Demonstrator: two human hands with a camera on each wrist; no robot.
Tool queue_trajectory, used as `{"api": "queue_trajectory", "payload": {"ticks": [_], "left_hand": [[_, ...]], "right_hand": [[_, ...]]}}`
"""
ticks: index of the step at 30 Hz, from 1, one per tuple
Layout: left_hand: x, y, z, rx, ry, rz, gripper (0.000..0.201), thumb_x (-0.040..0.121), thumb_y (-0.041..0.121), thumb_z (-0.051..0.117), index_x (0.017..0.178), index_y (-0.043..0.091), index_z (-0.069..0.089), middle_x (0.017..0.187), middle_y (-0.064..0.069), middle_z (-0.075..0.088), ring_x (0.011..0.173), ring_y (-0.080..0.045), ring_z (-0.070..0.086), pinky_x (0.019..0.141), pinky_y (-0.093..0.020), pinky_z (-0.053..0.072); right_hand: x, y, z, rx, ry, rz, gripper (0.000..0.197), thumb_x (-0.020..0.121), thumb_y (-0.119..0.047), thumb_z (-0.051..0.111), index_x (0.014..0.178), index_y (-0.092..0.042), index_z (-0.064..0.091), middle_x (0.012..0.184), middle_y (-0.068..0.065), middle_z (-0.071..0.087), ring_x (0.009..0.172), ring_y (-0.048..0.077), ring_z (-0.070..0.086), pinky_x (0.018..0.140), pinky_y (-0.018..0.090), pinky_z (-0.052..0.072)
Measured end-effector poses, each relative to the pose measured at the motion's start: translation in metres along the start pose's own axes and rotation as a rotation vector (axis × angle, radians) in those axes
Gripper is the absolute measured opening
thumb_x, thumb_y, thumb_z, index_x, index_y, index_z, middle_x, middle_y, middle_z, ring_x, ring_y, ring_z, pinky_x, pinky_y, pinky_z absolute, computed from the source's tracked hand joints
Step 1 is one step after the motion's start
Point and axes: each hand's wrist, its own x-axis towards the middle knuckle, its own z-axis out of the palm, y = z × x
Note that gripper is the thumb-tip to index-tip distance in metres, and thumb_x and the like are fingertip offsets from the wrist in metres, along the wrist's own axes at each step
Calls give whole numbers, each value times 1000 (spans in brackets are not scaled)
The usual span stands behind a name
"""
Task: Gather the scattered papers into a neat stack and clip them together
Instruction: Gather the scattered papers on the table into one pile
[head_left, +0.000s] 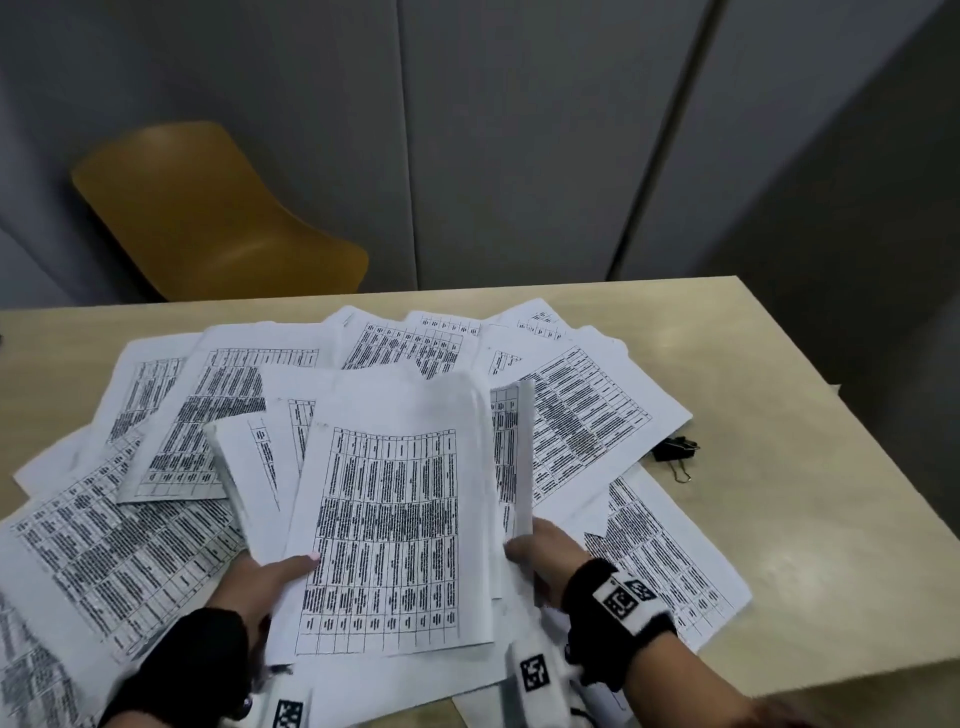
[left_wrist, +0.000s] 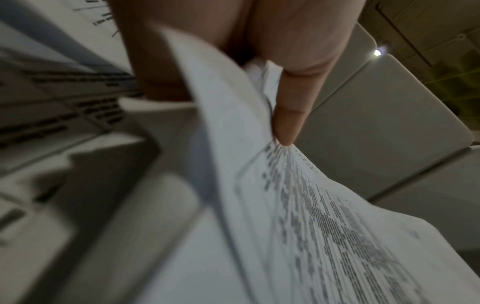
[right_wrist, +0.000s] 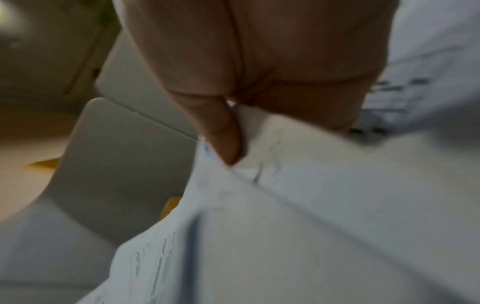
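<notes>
Above a pale wooden bench (head_left: 810, 519), a left hand (head_left: 265, 579) and a right hand (head_left: 545, 545) each pinch an edge of a small raised sheaf of white printed papers (head_left: 395, 519). More white table-printed sheets (head_left: 171, 415) lie fanned across the bench beneath. A black metal binder clip (head_left: 674, 448) rests just beside the sheets' right edge, near a mustard-yellow plastic chair (head_left: 208, 213).

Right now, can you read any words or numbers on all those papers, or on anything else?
No text here can be read.
White printed sheet held up: table of dark text, too blurred.
White sheets scattered on the beige table: the same tables, too small and blurred.
Black-and-white square markers on the wrist bands: patterns only, no words.
Black binder clip: no lettering visible.
</notes>
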Motion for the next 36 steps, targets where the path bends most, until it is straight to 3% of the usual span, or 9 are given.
{"api": "queue_trajectory", "payload": {"ticks": [4, 8, 10, 14, 18, 21, 26, 32, 36], "left_hand": [[-6, 3, 5, 33, -86, 31, 30, 76, -9, 63, 105, -3, 59, 106, -24, 65, 102, -37, 61, 99, -45, 41], [-5, -1, 9, 145, -86, 83, 31, 74, -8, 66, 102, 1, 56, 104, -20, 63, 99, -33, 58, 95, -38, 40], [-1, -5, 7, 167, -45, 88, 38, 72, -7, 68, 108, -4, 56, 105, -21, 63, 101, -36, 58, 98, -44, 41], [6, -8, 2, 192, 2, 79, 41, 73, -9, 67, 112, -10, 54, 105, -26, 63, 102, -41, 59, 97, -45, 42], [14, -18, 3, 183, 7, 66, 43, 76, -9, 64, 117, -10, 51, 111, -26, 61, 102, -39, 57, 100, -46, 39], [18, -26, 3, 169, 26, 38, 44, 76, -8, 64, 118, -10, 51, 117, -28, 60, 107, -40, 56, 103, -48, 38], [22, -31, -5, 102, 38, 1, 41, 79, -5, 61, 119, -7, 51, 114, -23, 60, 106, -37, 55, 105, -48, 35], [21, -36, -15, 35, 33, -3, 26, 80, -2, 62, 106, 1, 57, 108, -19, 62, 105, -36, 57, 105, -50, 36], [22, -35, -15, -10, -1, -10, 18, 80, -6, 60, 95, 3, 58, 109, -22, 62, 105, -36, 58, 105, -53, 36]], "right_hand": [[-7, 9, 2, 157, -125, 84, 17, 78, 4, 45, 89, 5, 58, 59, 15, 67, 43, 19, 62, 43, 26, 54], [-4, 10, 10, -68, -18, -10, 31, 72, -21, 54, 96, -4, 64, 97, 27, 68, 74, 26, 59, 73, 45, 57], [-5, 3, 1, -191, 255, -139, 29, 83, -21, 52, 109, -9, 58, 100, 11, 63, 84, 23, 57, 73, 28, 49], [1, -14, -45, -65, 782, -133, 55, 80, -25, 64, 128, -13, 40, 131, 19, 41, 118, 35, 43, 101, 43, 40], [15, -31, -74, 131, 798, -18, 74, 79, -21, 68, 137, -7, 25, 140, 23, 34, 125, 41, 40, 103, 48, 39], [21, -33, -74, 271, 772, -19, 78, 76, -21, 73, 136, -8, 24, 129, 20, 49, 115, 38, 52, 93, 42, 47], [18, -22, -66, 69, 794, -97, 35, 84, -19, 63, 117, -6, 57, 115, 14, 65, 102, 32, 60, 88, 30, 45], [3, -8, -75, -118, 964, -202, 35, 94, -11, 42, 127, -14, 51, 112, 16, 65, 86, 28, 59, 80, 32, 48], [4, 0, -88, -123, 762, -152, 22, 89, 1, 40, 94, -7, 59, 86, 10, 60, 86, 28, 53, 76, 28, 36]]}}
